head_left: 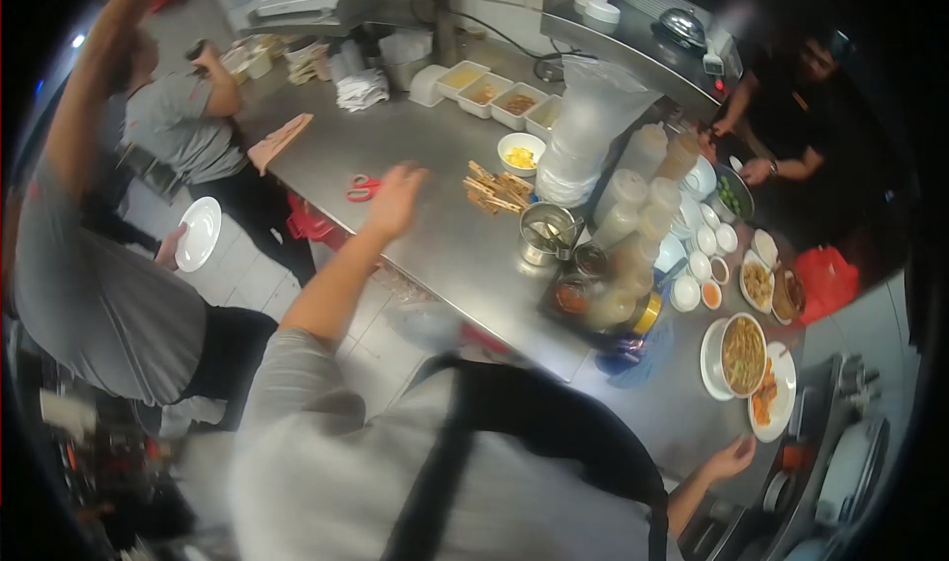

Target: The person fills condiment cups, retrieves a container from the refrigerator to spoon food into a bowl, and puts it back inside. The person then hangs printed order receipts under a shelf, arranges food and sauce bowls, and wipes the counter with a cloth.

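Note:
My left hand is stretched over the steel counter, its fingers extended to the right and slightly blurred, holding nothing I can see. Just left of it lie red-handled scissors. A pile of wooden clothes pegs is to its right, beside a metal pot with utensils. My right hand hangs at the counter's right end with loosely bent fingers and nothing visible in it. Close above it are a white plate with orange food and a bowl of soupy food.
Squeeze bottles, sauce jars and a stack in clear plastic crowd the middle. White tubs line the back. Two people in grey stand left, one with a white plate. A person in black handles a metal bowl.

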Tool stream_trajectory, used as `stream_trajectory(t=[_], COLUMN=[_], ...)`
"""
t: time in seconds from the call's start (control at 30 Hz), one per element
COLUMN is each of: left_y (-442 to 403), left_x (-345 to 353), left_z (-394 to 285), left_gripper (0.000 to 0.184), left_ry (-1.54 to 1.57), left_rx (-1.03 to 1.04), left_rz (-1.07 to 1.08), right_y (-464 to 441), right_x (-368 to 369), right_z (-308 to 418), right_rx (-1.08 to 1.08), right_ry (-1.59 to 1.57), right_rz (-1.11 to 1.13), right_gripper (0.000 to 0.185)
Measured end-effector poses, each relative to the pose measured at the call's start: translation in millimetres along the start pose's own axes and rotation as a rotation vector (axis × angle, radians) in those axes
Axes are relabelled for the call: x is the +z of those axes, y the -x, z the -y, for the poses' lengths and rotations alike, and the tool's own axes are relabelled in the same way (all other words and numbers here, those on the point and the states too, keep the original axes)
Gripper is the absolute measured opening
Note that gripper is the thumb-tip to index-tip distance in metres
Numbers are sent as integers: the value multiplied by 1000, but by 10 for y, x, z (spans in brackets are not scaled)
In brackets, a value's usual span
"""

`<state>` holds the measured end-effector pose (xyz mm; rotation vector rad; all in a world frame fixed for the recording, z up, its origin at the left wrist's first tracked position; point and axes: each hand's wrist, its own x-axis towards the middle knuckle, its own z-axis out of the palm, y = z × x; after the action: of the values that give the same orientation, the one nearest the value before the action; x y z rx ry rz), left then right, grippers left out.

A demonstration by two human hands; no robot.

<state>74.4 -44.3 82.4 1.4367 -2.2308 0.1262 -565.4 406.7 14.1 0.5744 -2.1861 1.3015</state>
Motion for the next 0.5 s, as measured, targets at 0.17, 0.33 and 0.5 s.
stream_trajectory(t=[0.17, 0.33, 0.5], left_y=[3, -38, 220], left_x=[78, 146, 281], left_z=[962, 1323, 1436], left_gripper=[59, 41, 21], left_ry=[-223, -73, -125], left_rx=[-291, -171, -117], left_rz=[293, 400, 210], right_y=[79, 603, 1356], right_x=[-111, -147, 21], right_z=[1340, 2458, 3527], right_rx=[-100, -116, -284], right_ry=[-241, -444, -480], right_rz=[-36, 104, 440], right_gripper=[24, 16, 15])
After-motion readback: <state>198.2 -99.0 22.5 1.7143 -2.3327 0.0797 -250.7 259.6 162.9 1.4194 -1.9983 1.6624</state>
